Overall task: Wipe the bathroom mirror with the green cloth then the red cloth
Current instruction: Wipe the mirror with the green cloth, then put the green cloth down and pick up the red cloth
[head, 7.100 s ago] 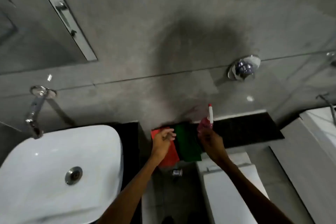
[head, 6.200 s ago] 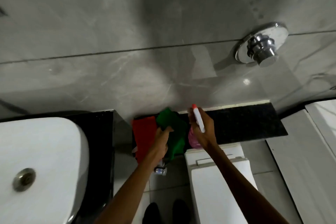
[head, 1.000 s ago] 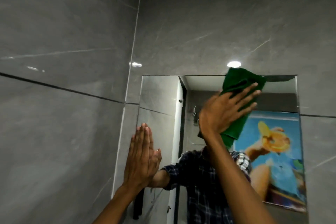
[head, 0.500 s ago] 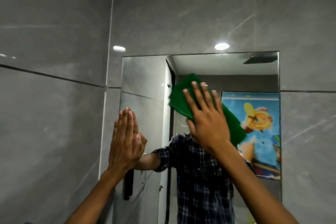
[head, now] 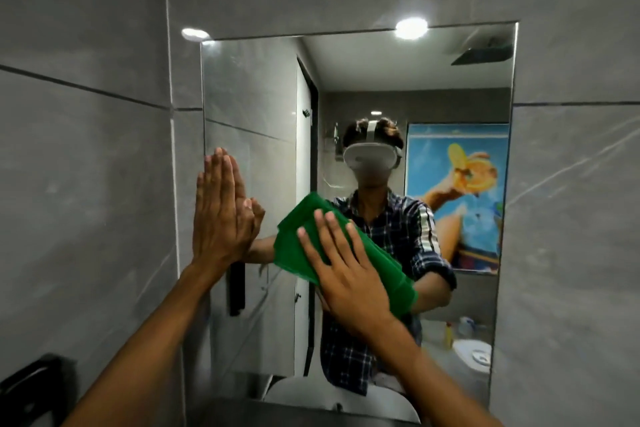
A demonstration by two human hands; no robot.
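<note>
A frameless rectangular mirror (head: 249,87) hangs on the grey tiled wall ahead of me. My right hand (head: 346,270) lies flat with spread fingers on the folded green cloth (head: 298,243), pressing it against the lower middle of the glass. My left hand (head: 221,215) rests flat against the mirror's left edge, fingers together and pointing up, holding nothing. The red cloth is out of view. The mirror shows a person in a checked shirt wearing a white headset.
Grey wall tiles (head: 86,184) surround the mirror, with a corner seam left of it. A dark fitting (head: 31,381) sticks out of the wall at the bottom left. The white basin's rim (head: 304,392) shows at the mirror's foot.
My right hand slid the green cloth from the mirror's top right down and leftward to the lower middle. My left hand stayed flat on the left edge.
</note>
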